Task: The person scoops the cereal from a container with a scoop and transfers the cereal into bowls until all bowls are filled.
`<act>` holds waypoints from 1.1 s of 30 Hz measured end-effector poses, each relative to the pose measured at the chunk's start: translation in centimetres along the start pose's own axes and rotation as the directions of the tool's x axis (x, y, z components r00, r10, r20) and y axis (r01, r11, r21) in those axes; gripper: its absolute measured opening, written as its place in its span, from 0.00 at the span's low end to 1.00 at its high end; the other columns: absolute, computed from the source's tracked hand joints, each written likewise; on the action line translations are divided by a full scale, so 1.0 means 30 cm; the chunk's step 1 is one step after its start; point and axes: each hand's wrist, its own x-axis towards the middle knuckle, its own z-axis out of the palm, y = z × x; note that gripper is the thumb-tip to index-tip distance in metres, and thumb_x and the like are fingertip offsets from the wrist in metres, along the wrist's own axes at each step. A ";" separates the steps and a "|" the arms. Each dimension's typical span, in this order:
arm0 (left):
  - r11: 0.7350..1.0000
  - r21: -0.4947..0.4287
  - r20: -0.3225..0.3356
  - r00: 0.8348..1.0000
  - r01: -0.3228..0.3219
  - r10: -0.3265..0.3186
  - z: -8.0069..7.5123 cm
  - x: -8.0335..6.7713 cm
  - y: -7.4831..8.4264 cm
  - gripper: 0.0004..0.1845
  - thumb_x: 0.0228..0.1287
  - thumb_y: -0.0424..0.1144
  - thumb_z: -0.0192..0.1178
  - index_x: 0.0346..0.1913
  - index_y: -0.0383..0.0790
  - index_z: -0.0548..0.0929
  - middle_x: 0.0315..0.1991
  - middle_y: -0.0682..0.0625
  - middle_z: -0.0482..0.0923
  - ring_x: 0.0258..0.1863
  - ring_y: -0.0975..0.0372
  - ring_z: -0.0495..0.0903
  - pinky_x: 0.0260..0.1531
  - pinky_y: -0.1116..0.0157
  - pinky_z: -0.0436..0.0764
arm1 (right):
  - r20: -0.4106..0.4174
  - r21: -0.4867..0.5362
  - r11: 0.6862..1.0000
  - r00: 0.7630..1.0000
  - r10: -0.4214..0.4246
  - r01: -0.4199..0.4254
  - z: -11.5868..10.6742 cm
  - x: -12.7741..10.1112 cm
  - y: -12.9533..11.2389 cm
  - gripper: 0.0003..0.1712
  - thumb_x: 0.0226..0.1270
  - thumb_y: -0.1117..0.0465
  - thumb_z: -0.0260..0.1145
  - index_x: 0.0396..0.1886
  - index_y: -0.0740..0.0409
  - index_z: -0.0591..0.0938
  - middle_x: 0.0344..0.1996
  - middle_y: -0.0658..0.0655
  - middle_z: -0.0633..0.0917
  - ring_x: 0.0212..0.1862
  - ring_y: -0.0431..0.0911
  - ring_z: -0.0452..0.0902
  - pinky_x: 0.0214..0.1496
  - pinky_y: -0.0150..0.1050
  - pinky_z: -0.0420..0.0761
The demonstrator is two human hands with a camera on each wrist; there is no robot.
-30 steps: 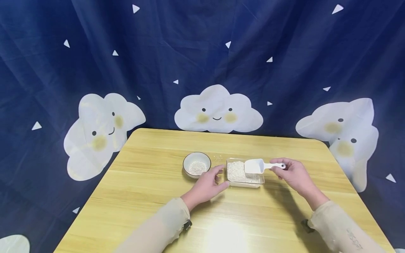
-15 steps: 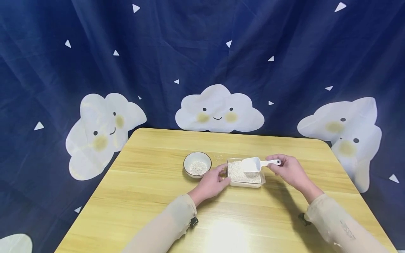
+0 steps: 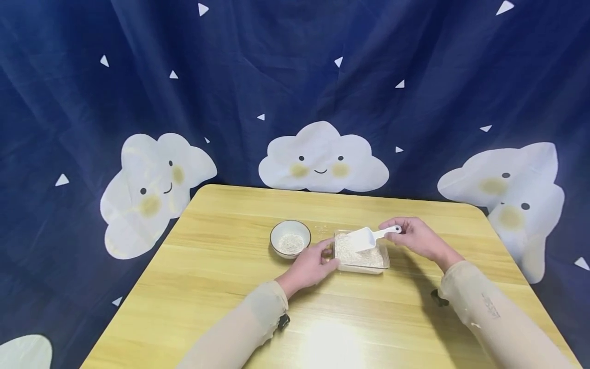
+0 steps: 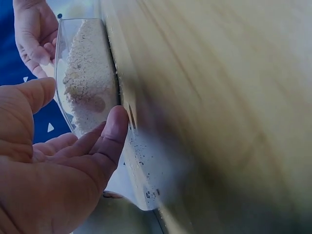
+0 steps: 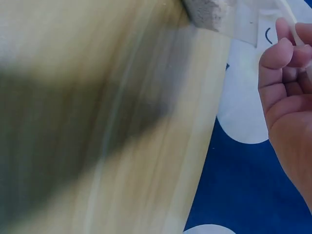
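Observation:
A clear rectangular tray point(image 3: 385, 265) of pale grains point(image 3: 356, 254) sits mid-table. My right hand point(image 3: 414, 237) pinches the handle of a white scoop point(image 3: 365, 238), whose mouth tilts down into the grains. My left hand point(image 3: 313, 263) rests against the tray's left end, thumb and fingers on its wall. In the left wrist view the left hand's fingers point(image 4: 105, 139) touch the clear tray point(image 4: 78, 68). A small white bowl point(image 3: 290, 239) with some grains stands just left of the tray. The right wrist view shows the curled fingers point(image 5: 284, 63) and a tray corner point(image 5: 209, 12).
The wooden table point(image 3: 221, 287) has rounded corners and a bright glare patch near its front edge. A few spilled grains point(image 3: 321, 228) lie behind the bowl and tray. A dark blue cloud-print curtain point(image 3: 295, 92) hangs behind.
My right hand has moved left and tipped the scoop from level above the tray down into the grains. The left hand stays at the tray's left end.

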 end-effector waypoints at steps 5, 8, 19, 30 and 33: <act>0.999 -0.037 0.029 1.000 0.007 -0.006 -0.004 0.004 0.013 0.43 0.72 0.54 0.68 0.84 0.48 0.63 0.70 0.41 0.82 0.44 0.66 0.87 0.36 0.70 0.87 | 0.063 0.112 0.993 0.998 0.030 -0.037 0.004 -0.009 0.026 0.21 0.75 0.60 0.71 0.61 0.68 0.84 0.50 0.62 0.92 0.44 0.38 0.87 0.49 0.34 0.89; 0.999 -0.042 0.026 1.000 0.007 -0.006 -0.003 0.005 0.015 0.43 0.72 0.53 0.69 0.84 0.47 0.64 0.69 0.41 0.82 0.42 0.68 0.86 0.33 0.71 0.86 | 0.064 0.142 0.988 0.997 0.053 -0.062 0.019 -0.021 0.033 0.22 0.74 0.60 0.71 0.62 0.69 0.84 0.45 0.55 0.92 0.40 0.38 0.85 0.46 0.36 0.88; 1.000 0.019 0.004 1.000 -0.016 0.016 -0.007 0.007 0.020 0.42 0.72 0.54 0.68 0.83 0.46 0.66 0.67 0.43 0.85 0.45 0.67 0.87 0.48 0.70 0.87 | 0.007 0.270 0.956 0.993 0.114 -0.112 0.091 -0.053 0.034 0.28 0.71 0.65 0.69 0.66 0.75 0.79 0.20 0.44 0.78 0.28 0.39 0.76 0.38 0.38 0.82; 0.999 -0.040 -0.005 1.000 -0.021 0.021 0.009 -0.001 0.010 0.42 0.72 0.50 0.69 0.83 0.46 0.65 0.68 0.42 0.83 0.38 0.71 0.83 0.34 0.72 0.86 | 0.052 0.679 0.729 0.996 0.068 -0.086 0.069 -0.093 0.141 0.15 0.80 0.71 0.59 0.61 0.62 0.83 0.39 0.47 0.92 0.33 0.34 0.81 0.36 0.26 0.84; 0.999 -0.032 -0.007 0.999 -0.035 0.034 0.010 -0.006 0.009 0.42 0.72 0.50 0.69 0.83 0.45 0.65 0.68 0.42 0.83 0.37 0.72 0.82 0.36 0.73 0.85 | 0.053 0.768 0.639 0.999 0.009 -0.047 0.057 -0.106 0.163 0.18 0.82 0.73 0.53 0.56 0.53 0.85 0.37 0.47 0.91 0.31 0.34 0.79 0.35 0.26 0.82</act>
